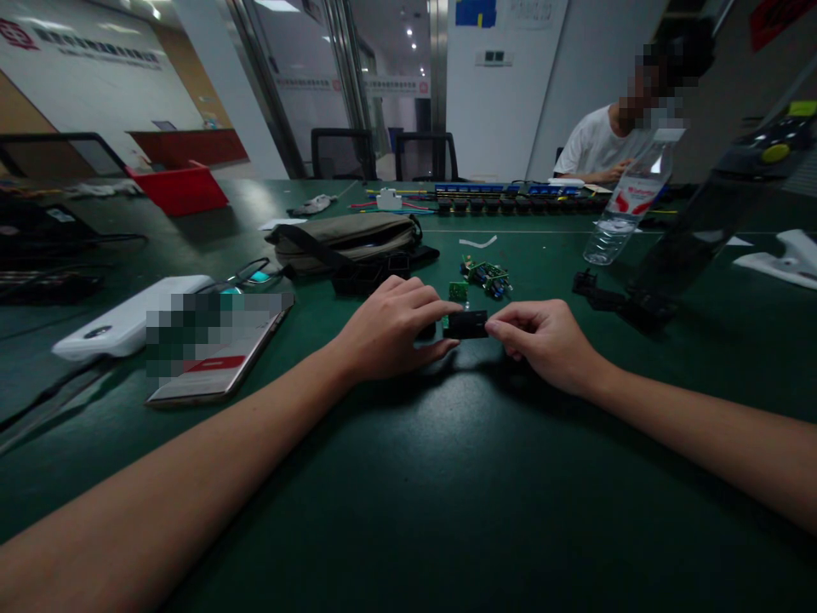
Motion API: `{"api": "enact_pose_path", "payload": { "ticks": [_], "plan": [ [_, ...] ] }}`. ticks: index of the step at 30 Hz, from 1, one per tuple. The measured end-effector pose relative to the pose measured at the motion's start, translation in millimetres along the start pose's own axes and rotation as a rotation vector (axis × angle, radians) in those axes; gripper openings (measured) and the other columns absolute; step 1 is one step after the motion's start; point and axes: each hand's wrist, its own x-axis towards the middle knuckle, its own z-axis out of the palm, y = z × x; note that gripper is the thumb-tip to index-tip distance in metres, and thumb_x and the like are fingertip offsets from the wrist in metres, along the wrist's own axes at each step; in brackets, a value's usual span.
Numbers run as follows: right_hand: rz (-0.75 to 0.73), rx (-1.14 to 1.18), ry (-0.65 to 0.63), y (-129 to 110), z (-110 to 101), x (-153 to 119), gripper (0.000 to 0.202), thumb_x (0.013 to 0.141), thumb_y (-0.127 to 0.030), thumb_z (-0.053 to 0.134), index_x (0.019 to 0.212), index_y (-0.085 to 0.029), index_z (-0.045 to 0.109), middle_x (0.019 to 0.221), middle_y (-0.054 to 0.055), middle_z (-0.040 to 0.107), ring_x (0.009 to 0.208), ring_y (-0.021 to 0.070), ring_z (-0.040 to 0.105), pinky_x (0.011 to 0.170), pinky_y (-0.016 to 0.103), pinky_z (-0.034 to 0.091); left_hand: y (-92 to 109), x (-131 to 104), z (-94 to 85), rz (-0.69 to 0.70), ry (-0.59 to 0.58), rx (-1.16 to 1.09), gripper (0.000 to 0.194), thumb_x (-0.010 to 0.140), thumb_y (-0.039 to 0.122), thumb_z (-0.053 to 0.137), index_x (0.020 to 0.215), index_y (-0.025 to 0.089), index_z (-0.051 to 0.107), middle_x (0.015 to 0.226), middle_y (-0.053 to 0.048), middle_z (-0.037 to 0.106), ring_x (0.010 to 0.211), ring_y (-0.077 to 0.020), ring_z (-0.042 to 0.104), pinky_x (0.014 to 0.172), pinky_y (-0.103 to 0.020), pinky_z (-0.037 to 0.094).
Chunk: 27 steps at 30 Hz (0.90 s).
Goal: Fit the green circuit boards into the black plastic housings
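A small black rectangular casing (467, 324) is held between my two hands, just above the green table. Something green, like the edge of a circuit board, shows at its left end. My left hand (397, 330) has its thumb and index finger around that end. At the other end, the bent fingers and thumb of my right hand (542, 340) pinch the casing's edge. Just beyond lie a small green circuit board (458, 291) and a pile of small circuit boards with components (488, 277). Black rectangular pieces (374, 274) sit behind my left hand.
Left on the table (408, 528) are a phone (220, 362) and a white device (137, 315) with cables. A grey-green pouch (348, 238) lies behind. To the right stand a water bottle (629, 204) and a dark bottle (702, 213). A person (593, 140) sits across.
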Motion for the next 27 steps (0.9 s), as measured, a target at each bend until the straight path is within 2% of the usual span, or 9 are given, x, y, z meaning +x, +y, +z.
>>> {"api": "enact_pose_path", "payload": {
  "ticks": [27],
  "plan": [
    [0.017, 0.012, -0.012, 1.0, 0.7, 0.4, 0.024, 0.084, -0.035, 0.064, 0.077, -0.012, 0.069, 0.053, -0.003, 0.055, 0.047, 0.0088, 0.048, 0.045, 0.022, 0.036, -0.1, -0.5, 0.2, 0.000, -0.007, 0.007, 0.035, 0.091, 0.039, 0.057, 0.117, 0.017, 0.065, 0.095, -0.008, 0.070, 0.084, -0.0197, 0.058, 0.074, -0.033, 0.039]
  ]
}}
